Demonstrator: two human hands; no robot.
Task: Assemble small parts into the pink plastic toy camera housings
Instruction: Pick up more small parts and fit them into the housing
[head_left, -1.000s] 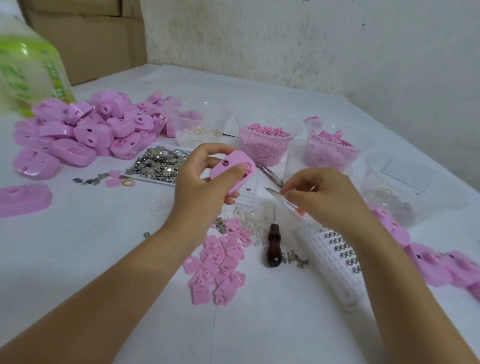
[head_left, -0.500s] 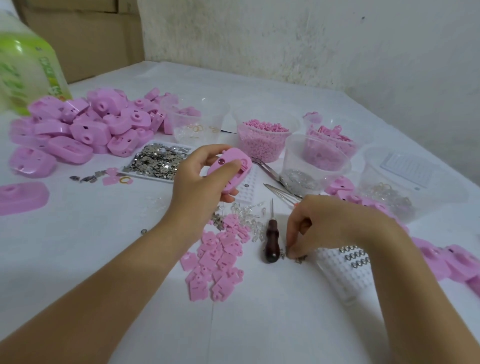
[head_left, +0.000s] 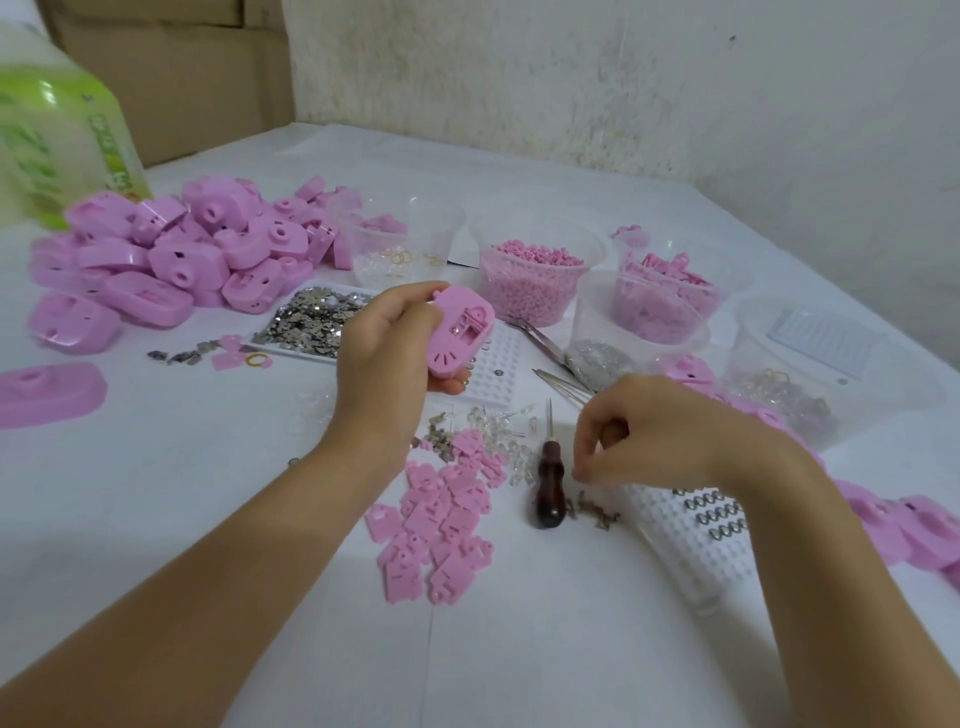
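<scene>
My left hand (head_left: 384, 353) grips a pink camera housing (head_left: 460, 332) above the table, its open inner side turned toward me. My right hand (head_left: 654, 431) hovers low over a small heap of dark metal contacts (head_left: 592, 512); its fingertips pinch together at a tiny metal piece just above the heap. A dark wooden-handled awl (head_left: 549, 486) lies just left of that hand. Flat pink plates (head_left: 441, 519) are scattered in front of my left wrist. A pile of pink housings (head_left: 171, 260) sits at the far left.
Clear tubs hold pink pellets (head_left: 530, 286), pink clips (head_left: 660, 296) and metal bits (head_left: 810, 379). A tray of silver pieces (head_left: 311, 322), tweezers (head_left: 540, 343), a white spring tray (head_left: 696, 525) and more housings (head_left: 914, 525) at the right crowd the table. A green bottle (head_left: 57, 130) stands far left.
My right hand has dropped from the tweezers near the housing to the metal contacts beside the awl. My left hand has turned the housing so its inside faces me.
</scene>
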